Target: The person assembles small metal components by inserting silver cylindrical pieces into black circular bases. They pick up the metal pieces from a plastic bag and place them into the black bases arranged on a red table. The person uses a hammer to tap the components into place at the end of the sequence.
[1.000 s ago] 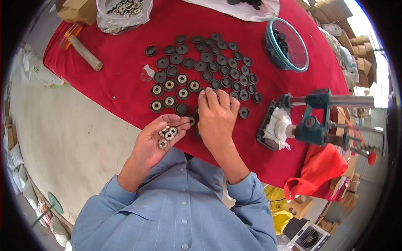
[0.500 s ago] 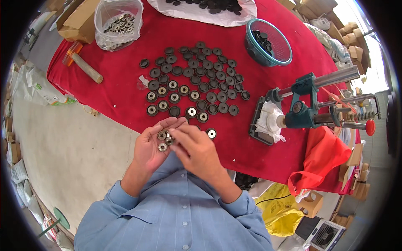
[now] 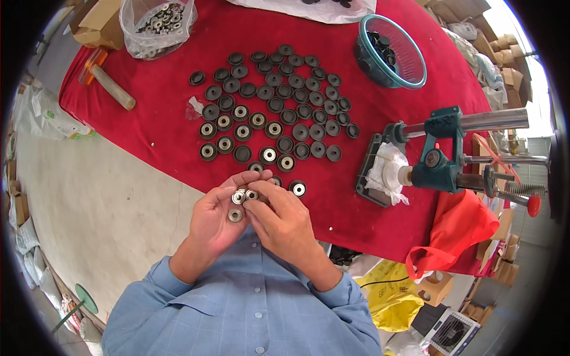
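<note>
My left hand (image 3: 209,221) is cupped palm up, with several small ring-shaped metal bearings (image 3: 235,215) resting in its palm and against its fingers. The thumb and fingers of my right hand (image 3: 284,222) close on one metal bearing (image 3: 252,194) at the edge of that palm. Just beyond my hands, round black caps (image 3: 242,154) lie spread in rough rows on the red cloth. Several caps on the near left side hold a metal ring, such as the cap with a shiny bearing (image 3: 297,188) right of my fingers. My fingertips partly hide the nearest caps.
A green hand press (image 3: 436,157) with white wrapping on its base stands right on the red-covered table (image 3: 356,222). Behind it sits a teal basket (image 3: 424,74) of black parts. A hammer (image 3: 113,88), a clear bag of metal rings (image 3: 157,44) and a cardboard box (image 3: 101,26) lie far left.
My right fingers have shifted slightly over the left palm, and the bearings there have moved apart, showing more plainly. The whole view has tilted a little; the caps on the cloth look unmoved.
</note>
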Action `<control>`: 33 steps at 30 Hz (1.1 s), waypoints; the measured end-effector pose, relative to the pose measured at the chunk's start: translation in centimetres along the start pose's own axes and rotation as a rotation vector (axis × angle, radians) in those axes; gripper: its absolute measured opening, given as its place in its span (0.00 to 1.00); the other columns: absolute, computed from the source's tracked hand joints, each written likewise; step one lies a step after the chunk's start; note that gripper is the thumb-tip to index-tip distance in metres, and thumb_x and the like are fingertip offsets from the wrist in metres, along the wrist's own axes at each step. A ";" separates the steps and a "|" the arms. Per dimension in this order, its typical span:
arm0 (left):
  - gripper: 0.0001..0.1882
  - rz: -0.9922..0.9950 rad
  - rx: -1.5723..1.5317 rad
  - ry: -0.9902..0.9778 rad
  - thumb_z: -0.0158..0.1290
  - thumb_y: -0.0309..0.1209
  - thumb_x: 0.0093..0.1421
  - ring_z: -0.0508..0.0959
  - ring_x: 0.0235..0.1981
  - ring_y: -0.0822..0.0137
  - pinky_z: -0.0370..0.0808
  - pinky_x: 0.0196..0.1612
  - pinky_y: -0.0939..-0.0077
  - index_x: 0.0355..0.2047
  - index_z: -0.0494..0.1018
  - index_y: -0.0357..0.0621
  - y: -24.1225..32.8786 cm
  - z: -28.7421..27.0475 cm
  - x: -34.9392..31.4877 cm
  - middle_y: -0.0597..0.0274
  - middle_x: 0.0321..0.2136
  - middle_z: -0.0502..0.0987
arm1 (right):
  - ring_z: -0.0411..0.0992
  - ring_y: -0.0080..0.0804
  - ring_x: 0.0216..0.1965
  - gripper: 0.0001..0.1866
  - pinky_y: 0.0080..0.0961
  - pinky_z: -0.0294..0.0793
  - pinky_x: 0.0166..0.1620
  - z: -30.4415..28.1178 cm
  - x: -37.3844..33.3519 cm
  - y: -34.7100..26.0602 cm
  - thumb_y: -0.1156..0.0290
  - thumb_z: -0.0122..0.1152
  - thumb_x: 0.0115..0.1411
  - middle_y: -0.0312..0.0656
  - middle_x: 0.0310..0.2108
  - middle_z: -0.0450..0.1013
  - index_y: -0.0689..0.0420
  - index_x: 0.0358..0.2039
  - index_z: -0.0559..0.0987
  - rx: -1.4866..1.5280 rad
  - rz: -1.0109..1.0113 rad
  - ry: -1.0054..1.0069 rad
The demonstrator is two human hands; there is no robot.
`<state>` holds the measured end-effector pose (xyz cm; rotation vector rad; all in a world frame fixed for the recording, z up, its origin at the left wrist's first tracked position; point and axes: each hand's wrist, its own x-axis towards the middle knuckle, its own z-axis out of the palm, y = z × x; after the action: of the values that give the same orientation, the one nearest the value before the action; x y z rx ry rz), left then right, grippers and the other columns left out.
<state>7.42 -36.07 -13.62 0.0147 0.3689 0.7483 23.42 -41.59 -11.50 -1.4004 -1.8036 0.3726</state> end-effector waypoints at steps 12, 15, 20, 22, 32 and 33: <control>0.14 -0.164 0.246 0.098 0.51 0.30 0.75 0.86 0.43 0.62 0.86 0.41 0.78 0.56 0.73 0.37 0.8 -1.5 -0.1 0.49 0.47 0.82 | 0.81 0.47 0.43 0.10 0.38 0.81 0.45 -5.3 0.7 10.6 0.84 0.67 0.60 0.47 0.42 0.81 0.61 0.42 0.83 -0.387 0.264 0.398; 0.13 -0.185 0.264 0.124 0.52 0.31 0.75 0.86 0.41 0.62 0.87 0.42 0.76 0.55 0.73 0.37 0.6 -1.5 0.0 0.50 0.45 0.82 | 0.80 0.46 0.44 0.10 0.39 0.81 0.47 -4.9 0.3 11.0 0.83 0.67 0.60 0.46 0.42 0.81 0.61 0.43 0.83 -0.436 0.231 0.335; 0.12 -0.186 0.230 0.080 0.49 0.30 0.77 0.85 0.45 0.61 0.86 0.48 0.70 0.55 0.73 0.38 0.6 -1.8 0.0 0.48 0.47 0.82 | 0.79 0.47 0.47 0.12 0.40 0.79 0.50 -4.5 -0.5 10.2 0.84 0.66 0.59 0.46 0.47 0.81 0.62 0.44 0.83 -0.499 0.249 0.269; 0.11 -0.184 0.223 0.091 0.50 0.30 0.76 0.86 0.44 0.61 0.87 0.47 0.70 0.53 0.73 0.38 0.5 -1.7 0.0 0.48 0.46 0.82 | 0.78 0.48 0.48 0.14 0.40 0.79 0.52 -4.3 -1.0 9.9 0.85 0.65 0.59 0.47 0.49 0.81 0.63 0.46 0.83 -0.532 0.237 0.256; 0.10 -0.179 0.192 0.131 0.49 0.28 0.75 0.86 0.44 0.60 0.87 0.48 0.69 0.52 0.74 0.37 0.7 -1.1 0.0 0.48 0.46 0.82 | 0.79 0.50 0.52 0.20 0.42 0.80 0.55 -4.2 -1.2 9.8 0.88 0.60 0.56 0.48 0.52 0.81 0.64 0.49 0.84 -0.598 0.290 0.198; 0.11 -0.184 0.197 0.136 0.48 0.28 0.75 0.86 0.45 0.59 0.87 0.48 0.69 0.52 0.74 0.36 0.6 -1.1 -0.1 0.47 0.47 0.82 | 0.79 0.49 0.52 0.20 0.42 0.80 0.55 -4.7 -1.0 9.9 0.88 0.60 0.55 0.49 0.52 0.82 0.64 0.49 0.84 -0.567 0.323 0.177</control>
<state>6.56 -35.80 -14.49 0.1145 0.5654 0.5302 33.61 -40.20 -15.49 -2.0559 -1.5990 -0.1183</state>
